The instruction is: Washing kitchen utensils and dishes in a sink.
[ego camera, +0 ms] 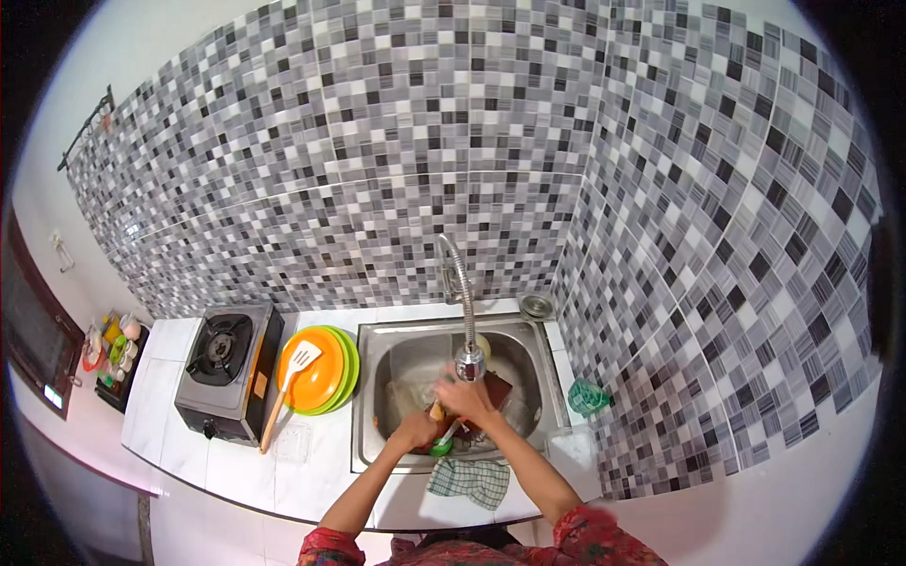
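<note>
Both my hands are inside a stainless steel sink (362,396), below the faucet's spray head (470,364). My left hand (416,430) is closed around a wooden-looking utensil (437,411), whose far end is hidden. Close beside it, my right hand (463,396) is blurred under the faucet; what it holds, if anything, cannot be made out. A dark brown flat object (498,389) lies in the basin, partly behind my right hand. Below my hands show a small green item (441,447) and a pale handle.
A checked cloth (468,481) lies at the sink's front edge. Leftward are orange and green plates (329,382), a white slotted turner (302,357) and a single-burner gas stove (223,375). Rightward sit a crumpled green plastic bag (587,397) and a metal strainer (537,307).
</note>
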A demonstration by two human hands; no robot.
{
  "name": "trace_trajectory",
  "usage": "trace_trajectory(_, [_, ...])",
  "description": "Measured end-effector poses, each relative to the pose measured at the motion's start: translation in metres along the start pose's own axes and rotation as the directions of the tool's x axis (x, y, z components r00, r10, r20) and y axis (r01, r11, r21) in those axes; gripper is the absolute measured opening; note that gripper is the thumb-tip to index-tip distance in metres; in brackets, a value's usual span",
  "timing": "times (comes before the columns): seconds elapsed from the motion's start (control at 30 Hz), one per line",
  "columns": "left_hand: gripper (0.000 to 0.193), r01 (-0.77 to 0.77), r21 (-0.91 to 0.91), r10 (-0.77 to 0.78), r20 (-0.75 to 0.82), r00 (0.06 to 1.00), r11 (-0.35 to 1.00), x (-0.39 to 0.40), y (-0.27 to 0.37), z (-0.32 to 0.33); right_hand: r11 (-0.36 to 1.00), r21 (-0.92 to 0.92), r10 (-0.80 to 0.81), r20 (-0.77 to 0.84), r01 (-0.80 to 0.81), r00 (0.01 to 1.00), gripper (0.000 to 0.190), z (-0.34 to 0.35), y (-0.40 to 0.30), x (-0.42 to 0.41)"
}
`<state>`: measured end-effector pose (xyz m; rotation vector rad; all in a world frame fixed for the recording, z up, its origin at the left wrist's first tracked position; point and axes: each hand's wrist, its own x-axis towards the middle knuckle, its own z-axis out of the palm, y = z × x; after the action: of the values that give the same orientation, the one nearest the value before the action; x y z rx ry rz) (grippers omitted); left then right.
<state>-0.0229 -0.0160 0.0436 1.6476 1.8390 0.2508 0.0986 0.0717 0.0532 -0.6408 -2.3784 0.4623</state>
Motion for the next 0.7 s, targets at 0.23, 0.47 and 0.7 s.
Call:
trace_trajectory(0.23, [0.032, -0.152, 0.204, 0.15, 0.022, 0.988, 0.967, 0.002, 0.007, -0.007, 0.914, 0.296, 0.399, -0.518, -0.279, 0.757, 0.032, 0.027, 0.069, -0.01])
trace_trajectory(0.47, [0.029, -0.235, 0.229, 0.26, -0.089, 0.961, 0.945, -0.005, -0.033, 0.013, 0.96, -0.085, -0.281, -0.252, 0.268, 0.926, 0.011, 0.022, -0.01, 0.001])
trace_trajectory(0.7, [0.028, -0.192, 0.207, 0.207, -0.055, 0.977, 0.959, -0.005, -0.039, 0.01, 0.835, 0.449, 0.482, -0.313, -0.32, 0.818, 0.01, 0.017, 0.028, 0.023])
